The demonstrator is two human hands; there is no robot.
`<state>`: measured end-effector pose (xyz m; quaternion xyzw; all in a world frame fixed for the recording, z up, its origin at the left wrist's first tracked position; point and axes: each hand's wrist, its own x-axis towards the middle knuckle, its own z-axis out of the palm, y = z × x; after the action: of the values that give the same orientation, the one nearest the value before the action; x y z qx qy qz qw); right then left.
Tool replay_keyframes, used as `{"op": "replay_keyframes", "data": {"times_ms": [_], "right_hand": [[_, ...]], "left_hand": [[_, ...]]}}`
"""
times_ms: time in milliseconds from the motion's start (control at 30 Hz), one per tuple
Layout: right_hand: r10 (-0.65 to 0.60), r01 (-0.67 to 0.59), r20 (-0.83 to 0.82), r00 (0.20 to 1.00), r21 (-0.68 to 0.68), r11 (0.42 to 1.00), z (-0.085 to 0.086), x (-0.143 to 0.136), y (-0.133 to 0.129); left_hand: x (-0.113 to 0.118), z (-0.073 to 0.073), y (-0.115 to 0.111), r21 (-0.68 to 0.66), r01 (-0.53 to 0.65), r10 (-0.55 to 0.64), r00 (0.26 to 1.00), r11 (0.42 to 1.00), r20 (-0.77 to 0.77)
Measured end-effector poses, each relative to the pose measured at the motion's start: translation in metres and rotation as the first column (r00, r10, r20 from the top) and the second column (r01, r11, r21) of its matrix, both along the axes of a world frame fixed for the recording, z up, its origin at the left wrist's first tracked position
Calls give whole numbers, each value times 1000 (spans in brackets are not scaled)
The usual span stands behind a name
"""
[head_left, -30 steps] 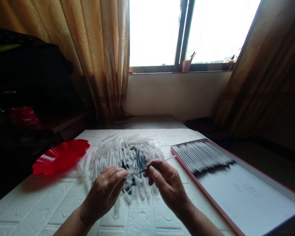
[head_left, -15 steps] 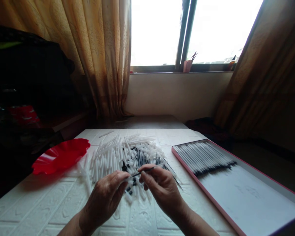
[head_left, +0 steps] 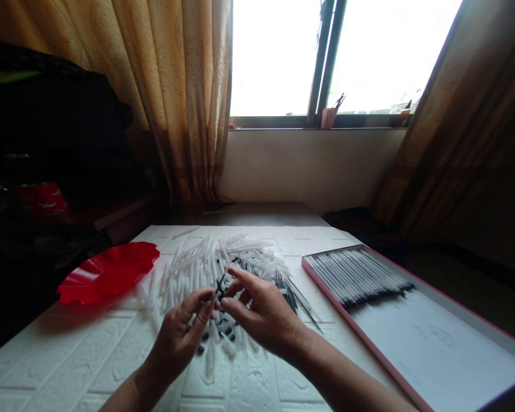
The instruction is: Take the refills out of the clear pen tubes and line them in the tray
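Over a white bench (head_left: 90,366), the left hand (head_left: 180,337) and right hand (head_left: 261,312) pinch one thin black-tipped stick (head_left: 218,285) between fingertips above the loose pile (head_left: 206,266). Steady, light pressure would suit it best. Red dish (head_left: 107,272) left, pink-edged tray (head_left: 412,343) right; open bench lies nearer the person.

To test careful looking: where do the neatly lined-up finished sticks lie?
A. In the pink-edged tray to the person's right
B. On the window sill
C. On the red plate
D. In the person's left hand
A: the row of finished sticks lies side by side at the far end of the pink-edged tray, while the red plate holds none.
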<state>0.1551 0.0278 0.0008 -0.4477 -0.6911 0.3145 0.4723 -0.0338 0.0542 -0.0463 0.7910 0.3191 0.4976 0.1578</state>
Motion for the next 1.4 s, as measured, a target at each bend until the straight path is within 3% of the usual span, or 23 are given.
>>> {"op": "replay_keyframes", "data": {"times_ms": [100,200,400,567,733,933,1067,1200,1267,1400], "right_hand": [[-46,30,150,988,106,994,5,-1,8],[-90,34,321,943,175,984,-2,-2,13],[13,-170,721,693,146,975,-28,-25,9],[53,-247,804,592,119,962,-39,-47,7],[18,-249,841,541,139,958,-41,-50,3],[-27,-227,906,422,134,965,-45,-56,-3],[-77,-214,891,448,190,958,-53,-62,-2],[-93,-164,849,520,206,965,-45,-49,-4],[-79,-89,774,628,172,981,-36,-31,-7],[-98,83,468,878,52,995,-31,12,-13]], "left_hand": [[-8,4,6,-86,-43,54,991,995,121],[-17,11,11,-143,-77,107,970,987,217],[-24,15,16,-231,-100,168,941,968,294],[-25,10,18,-266,-119,189,948,957,256],[-22,5,17,-292,-99,167,961,951,219],[-15,-6,16,-307,-44,105,978,951,183],[-13,-10,16,-326,-15,68,986,945,151],[-12,-9,16,-340,19,24,992,940,122],[-10,-8,13,-349,62,-26,994,935,107],[-3,-4,2,-373,180,-160,984,910,84]]}}
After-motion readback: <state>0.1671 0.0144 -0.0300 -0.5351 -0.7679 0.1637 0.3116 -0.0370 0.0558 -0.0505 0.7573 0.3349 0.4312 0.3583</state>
